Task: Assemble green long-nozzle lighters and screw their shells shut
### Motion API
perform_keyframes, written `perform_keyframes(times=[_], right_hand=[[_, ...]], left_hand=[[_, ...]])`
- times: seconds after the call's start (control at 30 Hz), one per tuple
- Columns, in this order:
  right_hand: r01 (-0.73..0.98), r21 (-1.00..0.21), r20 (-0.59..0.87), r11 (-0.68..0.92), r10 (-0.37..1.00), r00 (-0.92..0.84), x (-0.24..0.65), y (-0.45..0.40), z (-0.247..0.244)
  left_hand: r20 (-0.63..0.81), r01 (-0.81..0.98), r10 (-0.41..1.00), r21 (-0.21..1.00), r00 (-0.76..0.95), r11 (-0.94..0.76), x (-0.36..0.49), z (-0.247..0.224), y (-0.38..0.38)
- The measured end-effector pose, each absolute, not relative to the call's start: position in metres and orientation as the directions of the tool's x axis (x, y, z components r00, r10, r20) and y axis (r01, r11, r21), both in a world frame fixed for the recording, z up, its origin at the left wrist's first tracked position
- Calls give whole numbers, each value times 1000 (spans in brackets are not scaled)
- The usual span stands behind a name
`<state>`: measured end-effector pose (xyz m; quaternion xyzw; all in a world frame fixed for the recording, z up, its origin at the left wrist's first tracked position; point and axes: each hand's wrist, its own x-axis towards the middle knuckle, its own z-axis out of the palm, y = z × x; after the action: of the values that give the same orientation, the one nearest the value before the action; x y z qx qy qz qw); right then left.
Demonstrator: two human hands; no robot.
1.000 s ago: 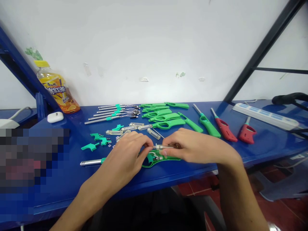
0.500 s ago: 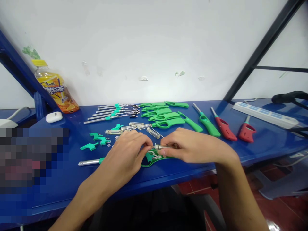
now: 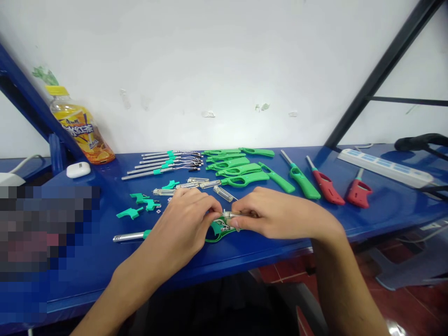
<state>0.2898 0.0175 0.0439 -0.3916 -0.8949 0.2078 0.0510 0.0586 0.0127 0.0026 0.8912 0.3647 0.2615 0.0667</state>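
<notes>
Between my hands lies an open green lighter shell [image 3: 213, 239] with a teal trigger and wires inside; its metal nozzle tube [image 3: 129, 237] sticks out to the left. My right hand [image 3: 268, 212] pinches a clear lighter fuel tank [image 3: 229, 214] just above the shell. My left hand [image 3: 191, 217] has its thumb and forefinger closed at the tank's left end; what they grip is too small to make out. Close behind lie several more clear tanks [image 3: 223, 193], and teal triggers [image 3: 130, 213] are scattered to the left.
Wired nozzle tubes [image 3: 143, 175] and green shell halves [image 3: 245, 178] lie at the back. To the right are a whole green lighter [image 3: 304, 181], two red lighters [image 3: 327, 186] and a power strip [image 3: 387, 167]. A tea bottle [image 3: 82, 126] and white earphone case [image 3: 78, 170] stand left.
My right hand has shifted the clear tank very slightly left and tilted it a little. My left hand stays almost in place; the scattered parts have not moved.
</notes>
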Motion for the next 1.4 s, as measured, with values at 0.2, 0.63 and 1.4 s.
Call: perform_keyframes(times=[0.2, 0.63, 1.4], right_hand=[[683, -461, -60, 566, 748, -661, 296, 19, 46], [690, -425, -47, 585, 747, -663, 296, 17, 47], [737, -450, -36, 504, 814, -579, 301, 24, 42]], left_hand=[[412, 601, 745, 441, 525, -667, 57, 0, 16], [442, 599, 645, 259, 624, -758, 57, 0, 14], [348, 730, 697, 49, 627, -682, 54, 2, -6]])
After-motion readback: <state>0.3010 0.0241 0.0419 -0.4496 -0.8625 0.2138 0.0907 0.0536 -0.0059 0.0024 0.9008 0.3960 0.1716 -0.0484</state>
